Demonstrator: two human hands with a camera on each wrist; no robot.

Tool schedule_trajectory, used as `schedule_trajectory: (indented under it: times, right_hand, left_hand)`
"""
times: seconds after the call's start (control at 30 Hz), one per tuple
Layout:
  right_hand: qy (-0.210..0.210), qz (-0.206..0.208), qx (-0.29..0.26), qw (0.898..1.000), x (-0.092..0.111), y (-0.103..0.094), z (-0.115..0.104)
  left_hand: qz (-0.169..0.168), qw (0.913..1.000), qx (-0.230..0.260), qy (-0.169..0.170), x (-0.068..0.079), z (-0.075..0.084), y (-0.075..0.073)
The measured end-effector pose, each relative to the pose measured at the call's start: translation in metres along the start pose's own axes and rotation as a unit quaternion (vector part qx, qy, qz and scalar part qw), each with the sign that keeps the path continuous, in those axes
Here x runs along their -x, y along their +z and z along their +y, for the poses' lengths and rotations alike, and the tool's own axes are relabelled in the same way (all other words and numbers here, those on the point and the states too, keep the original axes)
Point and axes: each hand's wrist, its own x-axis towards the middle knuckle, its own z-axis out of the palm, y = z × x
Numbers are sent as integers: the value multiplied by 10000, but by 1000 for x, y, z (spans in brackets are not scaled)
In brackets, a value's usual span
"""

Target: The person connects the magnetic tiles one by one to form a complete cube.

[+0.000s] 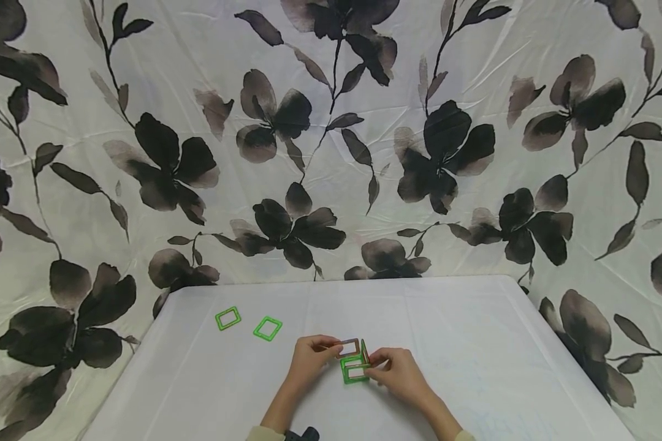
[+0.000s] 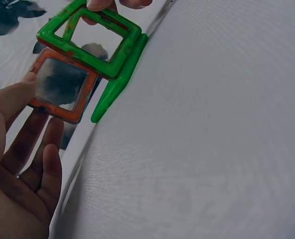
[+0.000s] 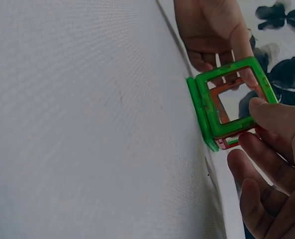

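Note:
My left hand pinches an orange-red square magnetic tile between thumb and fingers, at the back left of a small tile structure. My right hand pinches an upright green square tile by its side, thumb on its front face. Below it a green tile lies flat on the table as a base. Another tile stands edge-on at the structure's right side. In the left wrist view the orange-red tile sits right behind the upright green one, partly overlapped by it.
Two loose green square tiles, one nearer the left and one beside it, lie on the white table. A floral cloth hangs behind the table's far edge. A black device shows at my left wrist.

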Motion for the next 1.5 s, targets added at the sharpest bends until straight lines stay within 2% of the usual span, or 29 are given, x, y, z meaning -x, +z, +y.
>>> schedule_trajectory:
  times: [0.23,0.53,0.7,0.8,1.07,1.33,1.5]
  right_hand:
    - [-31,-29,-29,10000,1,2,-1]
    - [-128,-139,-161,9997,0,1,-2]
    - [-164,-216,-116,9996,-1,-4,1]
    - [-224,-350,4,9991,-5,-9,2]
    - [-578,-1120,38,9920,-22,-20,6]
    - [-627,-1415,-217,9877,-27,-22,9]
    - [-657,-1348,-321,9882,-26,-20,9]
  left_hand:
    - [-117,9999,-103,-16,0,-3,0]
    - [-154,9998,23,120,1,-3,-1]
    - [-193,9996,-201,26,0,-4,1]
    - [-173,9993,-322,-53,0,-3,0]
    - [-394,9980,-502,-8,-1,-3,-2]
    - [-722,9952,-665,-24,-3,-3,-1]
    - [-675,9964,-498,-147,0,0,-2]
